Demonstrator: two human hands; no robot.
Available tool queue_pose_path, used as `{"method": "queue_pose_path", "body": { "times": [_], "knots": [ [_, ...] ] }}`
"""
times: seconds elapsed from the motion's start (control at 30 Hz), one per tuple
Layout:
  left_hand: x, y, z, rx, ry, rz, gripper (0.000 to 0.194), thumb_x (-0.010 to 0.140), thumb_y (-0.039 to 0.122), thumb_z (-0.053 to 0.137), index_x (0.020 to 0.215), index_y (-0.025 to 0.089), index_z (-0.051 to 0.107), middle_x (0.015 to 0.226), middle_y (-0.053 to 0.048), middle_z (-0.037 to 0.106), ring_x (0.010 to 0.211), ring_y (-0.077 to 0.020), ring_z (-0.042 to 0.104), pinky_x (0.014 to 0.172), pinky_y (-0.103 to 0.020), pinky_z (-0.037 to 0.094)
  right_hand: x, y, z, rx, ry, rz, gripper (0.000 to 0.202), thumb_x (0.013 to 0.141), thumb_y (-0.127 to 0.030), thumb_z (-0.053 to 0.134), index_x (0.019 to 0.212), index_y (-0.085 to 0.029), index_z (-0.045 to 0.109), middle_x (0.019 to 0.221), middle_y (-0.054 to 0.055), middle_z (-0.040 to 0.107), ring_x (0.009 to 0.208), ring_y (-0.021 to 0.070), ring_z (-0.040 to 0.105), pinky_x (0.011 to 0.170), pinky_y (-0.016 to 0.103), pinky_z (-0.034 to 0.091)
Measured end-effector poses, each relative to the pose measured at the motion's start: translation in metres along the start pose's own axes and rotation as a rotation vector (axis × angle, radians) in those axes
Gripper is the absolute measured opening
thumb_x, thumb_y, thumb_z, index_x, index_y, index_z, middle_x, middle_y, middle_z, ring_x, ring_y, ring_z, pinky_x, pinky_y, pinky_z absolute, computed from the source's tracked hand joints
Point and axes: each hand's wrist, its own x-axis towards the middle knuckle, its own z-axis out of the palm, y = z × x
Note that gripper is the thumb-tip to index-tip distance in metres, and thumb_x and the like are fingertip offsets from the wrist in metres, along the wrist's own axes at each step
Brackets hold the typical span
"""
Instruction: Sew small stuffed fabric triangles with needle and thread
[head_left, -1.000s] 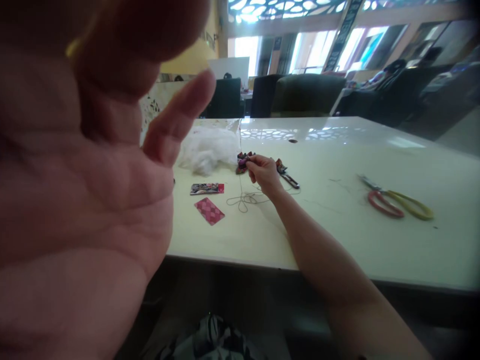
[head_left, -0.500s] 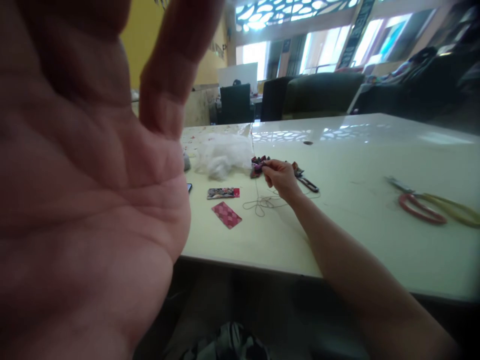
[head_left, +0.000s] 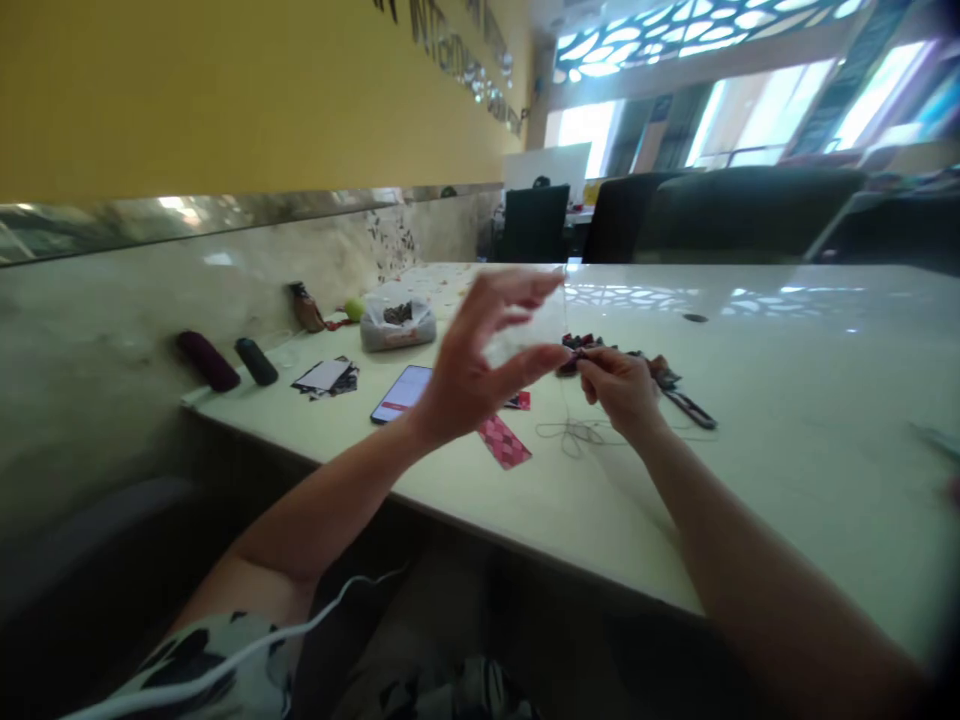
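My left hand (head_left: 480,355) is raised over the table with its fingers spread, the thumb tip close to the fingers of my right hand. My right hand (head_left: 621,388) pinches a small piece of dark patterned fabric (head_left: 568,362). More folded fabric pieces (head_left: 661,372) lie behind and beside it, near a dark narrow tool (head_left: 694,410). Loose thread (head_left: 577,435) curls on the table just in front. A pink patterned rectangle (head_left: 505,442) lies below my left hand, and a red-ended packet (head_left: 521,401) is partly covered by that hand.
On the white table (head_left: 450,490) stand a phone (head_left: 400,395), fabric cards (head_left: 326,378), a plastic bag (head_left: 397,325), a green ball-like item (head_left: 354,309) and two dark rolls (head_left: 208,361) (head_left: 256,361) by the wall. Dark chairs (head_left: 750,215) stand behind.
My left hand has moved from close before the camera down to beside my right hand. The view has turned left, bringing in the wall, phone and rolls. My right hand keeps its pinch.
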Motion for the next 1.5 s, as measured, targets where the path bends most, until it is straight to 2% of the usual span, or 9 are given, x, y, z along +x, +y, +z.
{"method": "queue_pose_path", "body": {
  "times": [0.07, 0.17, 0.3, 0.43, 0.63, 0.87, 1.07, 1.23, 1.5],
  "knots": [
    [-0.004, -0.025, 0.018, -0.048, -0.06, -0.111, 0.04, 0.085, 0.04, 0.069, 0.121, 0.023, 0.061, 0.129, -0.013, 0.055, 0.111, -0.0255, 0.057, 0.083, -0.036, 0.054, -0.004, -0.005, 0.004, 0.002, -0.024, -0.021, 0.013, 0.076, -0.03, 0.066, 0.075, -0.017, 0.065, 0.046, -0.004, 0.048, 0.039, 0.0083, 0.04, 0.04, 0.024, 0.031],
    [-0.011, -0.069, 0.05, -0.139, -0.066, -0.448, 0.05, 0.08, 0.041, 0.074, 0.122, 0.018, 0.059, 0.133, -0.019, 0.049, 0.102, -0.0251, 0.059, 0.073, -0.033, 0.052, -0.01, -0.009, 0.01, -0.054, -0.084, -0.083, 0.015, 0.08, -0.033, 0.065, 0.078, -0.018, 0.066, 0.049, -0.003, 0.05, 0.042, 0.0098, 0.042, 0.042, 0.024, 0.033],
    [-0.014, -0.106, 0.072, -0.554, -0.217, -0.761, 0.056, 0.083, 0.058, 0.064, 0.123, 0.02, 0.054, 0.114, -0.014, 0.061, 0.075, -0.0147, 0.063, 0.058, -0.024, 0.044, -0.014, -0.007, 0.013, -0.196, -0.163, -0.178, 0.017, 0.083, -0.033, 0.064, 0.088, -0.019, 0.072, 0.058, 0.0, 0.057, 0.048, 0.0119, 0.048, 0.046, 0.025, 0.037],
    [-0.01, -0.116, 0.072, -0.816, -0.258, -0.717, 0.051, 0.075, 0.051, 0.076, 0.109, 0.016, 0.059, 0.089, -0.005, 0.065, 0.06, -0.0062, 0.055, 0.055, -0.02, 0.038, -0.014, -0.005, 0.016, -0.257, -0.215, -0.243, 0.02, 0.084, -0.029, 0.06, 0.093, -0.019, 0.075, 0.068, 0.004, 0.068, 0.057, 0.0157, 0.058, 0.053, 0.026, 0.042],
    [-0.012, -0.124, 0.064, -0.886, -0.2, -0.699, 0.042, 0.072, 0.037, 0.083, 0.101, 0.017, 0.06, 0.086, 0.0, 0.064, 0.069, -0.009, 0.063, 0.069, -0.024, 0.049, -0.016, -0.012, 0.02, -0.361, -0.277, -0.252, 0.02, 0.084, -0.022, 0.058, 0.095, -0.019, 0.075, 0.083, 0.006, 0.075, 0.069, 0.0172, 0.065, 0.067, 0.028, 0.047],
    [-0.017, -0.126, 0.058, -0.938, -0.161, -0.699, 0.035, 0.077, 0.033, 0.08, 0.104, 0.02, 0.061, 0.094, 0.0, 0.068, 0.071, -0.0095, 0.064, 0.072, -0.026, 0.054, -0.018, -0.024, 0.021, -0.097, -0.167, -0.068, 0.022, 0.089, -0.034, 0.058, 0.103, -0.019, 0.064, 0.057, -0.005, 0.054, 0.048, 0.0085, 0.047, 0.049, 0.021, 0.038],
    [-0.022, -0.123, 0.061, -0.846, -0.231, -0.671, 0.027, 0.081, 0.031, 0.076, 0.103, 0.022, 0.064, 0.094, 0.0, 0.067, 0.072, -0.0096, 0.064, 0.074, -0.025, 0.053, -0.015, -0.022, 0.022, -0.055, -0.302, 0.121, 0.017, 0.081, -0.028, 0.062, 0.096, -0.018, 0.062, 0.054, -0.007, 0.053, 0.044, 0.0082, 0.047, 0.044, 0.02, 0.035],
    [-0.026, -0.122, 0.063, -0.752, -0.328, -0.615, 0.032, 0.081, 0.03, 0.077, 0.11, 0.023, 0.067, 0.09, 0.0, 0.067, 0.073, -0.0118, 0.065, 0.077, -0.028, 0.054, -0.016, -0.021, 0.026, -0.226, -0.287, 0.094, 0.009, 0.077, -0.017, 0.061, 0.085, -0.018, 0.063, 0.052, -0.007, 0.05, 0.048, 0.0076, 0.045, 0.047, 0.019, 0.031],
    [-0.02, -0.118, 0.06, -1.078, -0.151, -0.725, 0.028, 0.082, 0.027, 0.076, 0.107, 0.019, 0.066, 0.096, -0.003, 0.066, 0.069, -0.0063, 0.057, 0.066, -0.019, 0.049, -0.012, -0.032, 0.015, -0.084, -0.203, -0.066, 0.014, 0.086, -0.027, 0.059, 0.086, -0.017, 0.069, 0.056, -0.004, 0.052, 0.053, 0.0088, 0.046, 0.052, 0.022, 0.034]
  ]
}}
